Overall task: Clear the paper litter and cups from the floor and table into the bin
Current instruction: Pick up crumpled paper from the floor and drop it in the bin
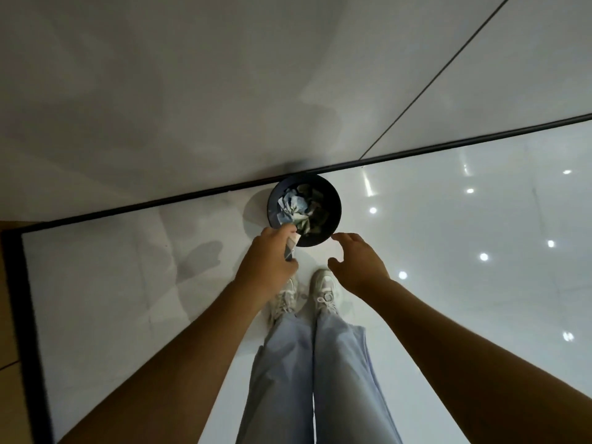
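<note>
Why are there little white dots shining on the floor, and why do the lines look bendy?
In the head view, the white dots are lights mirrored in the shiny floor; the wide lens curves the dark baseboard; soft grey shadows fall left of the bin; the left hand, holding paper, looks slightly blurred, as does the open right hand.

I see a glossy white floor [448,251] with ceiling-light reflections right of the bin [333,216]. Round black bin stands on it against the dark baseboard [160,203], crumpled paper [293,208] inside. My two white sneakers [323,293] stand on the floor just near side of the bin.
</note>
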`<state>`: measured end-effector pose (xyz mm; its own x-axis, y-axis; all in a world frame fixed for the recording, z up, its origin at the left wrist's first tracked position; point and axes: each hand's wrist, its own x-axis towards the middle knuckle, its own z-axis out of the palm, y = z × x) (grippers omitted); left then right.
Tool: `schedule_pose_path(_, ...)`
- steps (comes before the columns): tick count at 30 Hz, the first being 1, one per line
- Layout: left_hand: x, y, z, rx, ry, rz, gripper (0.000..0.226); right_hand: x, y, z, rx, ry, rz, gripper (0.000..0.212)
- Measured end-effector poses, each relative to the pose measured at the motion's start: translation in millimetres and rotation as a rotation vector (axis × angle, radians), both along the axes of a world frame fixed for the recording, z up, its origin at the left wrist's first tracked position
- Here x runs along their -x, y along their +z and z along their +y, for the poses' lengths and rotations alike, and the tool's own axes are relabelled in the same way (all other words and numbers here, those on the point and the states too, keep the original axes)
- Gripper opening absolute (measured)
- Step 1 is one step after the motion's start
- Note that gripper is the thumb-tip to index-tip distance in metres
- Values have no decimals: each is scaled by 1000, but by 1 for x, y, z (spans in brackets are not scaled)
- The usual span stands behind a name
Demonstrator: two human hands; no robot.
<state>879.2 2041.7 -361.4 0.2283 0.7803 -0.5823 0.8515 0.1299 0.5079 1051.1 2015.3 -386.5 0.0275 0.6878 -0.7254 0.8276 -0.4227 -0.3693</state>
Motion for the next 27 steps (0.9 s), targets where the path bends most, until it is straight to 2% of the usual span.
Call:
schedule_pose_path(3,-26,-20,28,-25,-28,0,56,-8,-3,-2,-39,-75,24,54)
schedule_pose_path(8,-50,-44,55,39,-118,140,64,-19,0,-4,-89,-161,41,53)
schedule_pose_path(11,-48,-34,45,-8,-189,159,52,-26,10,-9,-85,-175,39,52)
schedule_pose_path(14,-44,-9,29,-95,-327,165,43,-34,30,-17,-46,-171,15,53)
schedule_pose_path(20,-51,72,-8,-148,-601,251,48,-43,106,-53,-35,-145,-65,53)
schedule_pose_path(27,-75,145,-30,-191,-902,272,40,-33,172,-118,-14,-277,-204,52)
